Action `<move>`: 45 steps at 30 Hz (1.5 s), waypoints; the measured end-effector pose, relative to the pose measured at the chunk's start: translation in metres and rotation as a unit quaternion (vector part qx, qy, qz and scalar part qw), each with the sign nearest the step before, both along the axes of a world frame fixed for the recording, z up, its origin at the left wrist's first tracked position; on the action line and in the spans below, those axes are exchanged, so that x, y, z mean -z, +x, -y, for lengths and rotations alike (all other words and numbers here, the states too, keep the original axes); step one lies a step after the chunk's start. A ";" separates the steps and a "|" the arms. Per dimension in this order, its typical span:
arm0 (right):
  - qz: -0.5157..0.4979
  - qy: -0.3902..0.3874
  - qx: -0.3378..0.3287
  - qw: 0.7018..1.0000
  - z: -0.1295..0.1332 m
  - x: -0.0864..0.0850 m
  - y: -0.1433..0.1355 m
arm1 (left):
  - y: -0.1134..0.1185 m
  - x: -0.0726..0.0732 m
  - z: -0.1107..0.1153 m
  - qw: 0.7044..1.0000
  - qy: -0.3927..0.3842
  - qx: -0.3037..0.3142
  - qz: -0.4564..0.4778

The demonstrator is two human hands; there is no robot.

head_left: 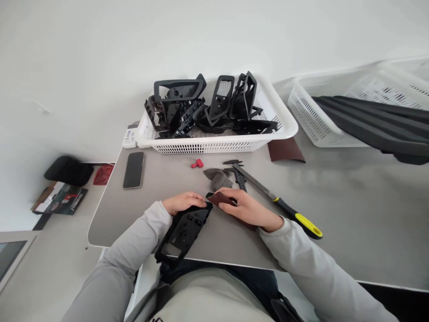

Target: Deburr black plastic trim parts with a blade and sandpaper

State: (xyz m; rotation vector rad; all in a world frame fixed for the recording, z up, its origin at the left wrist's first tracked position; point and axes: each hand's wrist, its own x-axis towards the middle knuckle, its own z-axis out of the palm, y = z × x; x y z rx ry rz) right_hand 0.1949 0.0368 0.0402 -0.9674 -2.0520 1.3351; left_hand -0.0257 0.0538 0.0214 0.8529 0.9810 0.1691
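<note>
My left hand [185, 202] is closed on the upper end of a black plastic bezel [184, 230], a frame-like part with small clips and holes. The bezel is tilted, its lower end reaching over the table's front edge. In my right hand [246, 209] is a folded piece of brown sandpaper [219, 198], pinched between thumb and fingers. The sandpaper's tip is close to the bezel's upper corner; whether they touch I cannot tell. Just beyond my hands lie a crumpled grey cloth [221, 180] and a black caliper [240, 180].
A file [256, 182] with a black-yellow handle lies right of my right hand. Behind stands a white basket [214, 145] of black bezels. Around are a phone [133, 170], a red piece [197, 163], another sandpaper sheet [286, 150] and a second basket [310, 112] holding long black parts [375, 123].
</note>
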 end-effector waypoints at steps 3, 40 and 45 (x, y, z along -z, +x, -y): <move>-0.002 0.040 -0.035 0.999 0.000 -0.002 0.000 | 0.000 0.000 -0.001 1.000 0.004 0.014 -0.013; 0.044 0.066 -0.091 0.993 0.000 -0.009 0.009 | 0.006 -0.007 0.004 0.987 0.122 0.072 -0.076; -0.035 0.011 -0.006 0.999 0.000 -0.005 0.010 | 0.004 -0.006 0.004 0.995 0.096 0.008 -0.024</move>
